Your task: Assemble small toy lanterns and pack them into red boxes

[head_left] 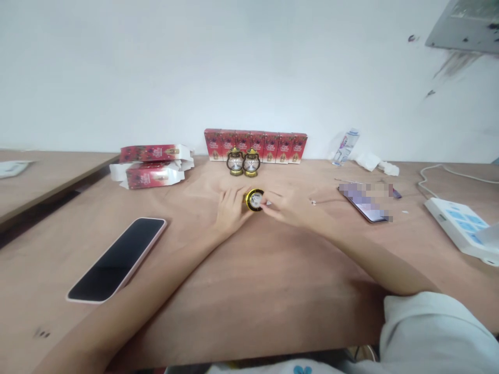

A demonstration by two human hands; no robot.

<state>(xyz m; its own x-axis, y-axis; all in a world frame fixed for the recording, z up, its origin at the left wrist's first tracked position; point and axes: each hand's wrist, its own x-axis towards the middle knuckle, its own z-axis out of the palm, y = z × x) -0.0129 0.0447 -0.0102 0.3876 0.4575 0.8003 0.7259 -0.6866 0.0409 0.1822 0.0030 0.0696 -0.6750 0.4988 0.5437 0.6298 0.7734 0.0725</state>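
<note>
My left hand (231, 206) and my right hand (286, 205) meet at the middle of the wooden table (249, 291), both closed around a small gold and black lantern (254, 200) lying on its side with its round base toward me. My right fingertips pinch at that base. Just behind, two more small lanterns (244, 162) stand upright side by side. Behind them a row of several red boxes (255, 145) stands against the white wall.
Two red boxes (151, 166) lie opened at the back left. A pink-edged phone (118, 259) lies face up at the left; another phone (366, 201) at the right. A white power strip (460, 226) with cable sits far right. Crumpled wrappers (366, 158) lie near the wall.
</note>
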